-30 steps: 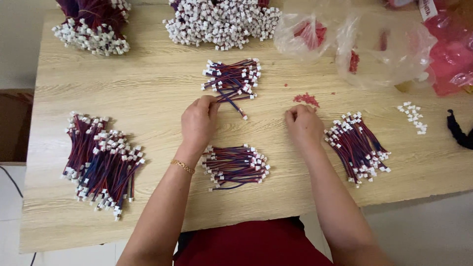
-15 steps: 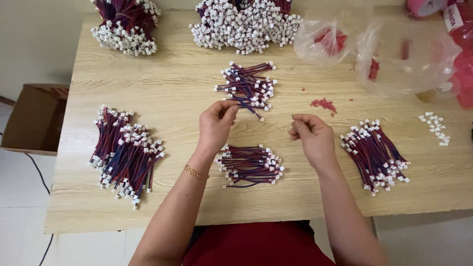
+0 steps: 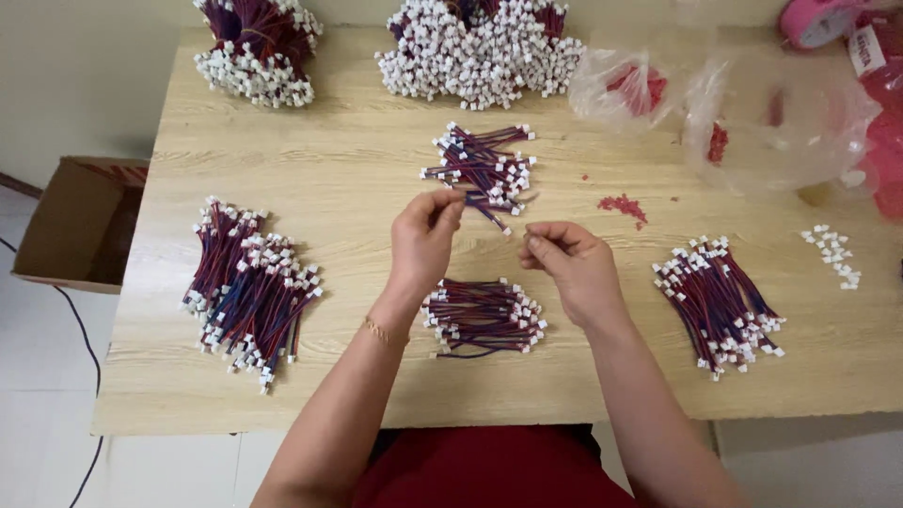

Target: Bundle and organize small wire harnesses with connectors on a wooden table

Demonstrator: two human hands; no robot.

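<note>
My left hand [image 3: 423, 240] pinches one short red-and-blue wire [image 3: 484, 214] with white plugs, lifted just off the small loose pile of wires [image 3: 482, 166] at the table's middle. My right hand [image 3: 569, 268] hovers close to the wire's free end, fingers curled together, and whether it holds anything I cannot tell. Between my forearms, near the front, lies a tidy bundle of the same wires [image 3: 484, 315].
More wire bundles lie at the left [image 3: 246, 287] and right [image 3: 720, 301]; big heaps sit at the back [image 3: 480, 47]. Clear plastic bags [image 3: 781, 122], small red bits [image 3: 623, 204], loose white plugs [image 3: 832, 256] and a cardboard box [image 3: 80, 221] on the floor surround the wooden table [image 3: 329, 169].
My left hand has risen from the table with one wire pinched. My right hand has drawn in toward it. The camera view has shifted, so the table sits further right.
</note>
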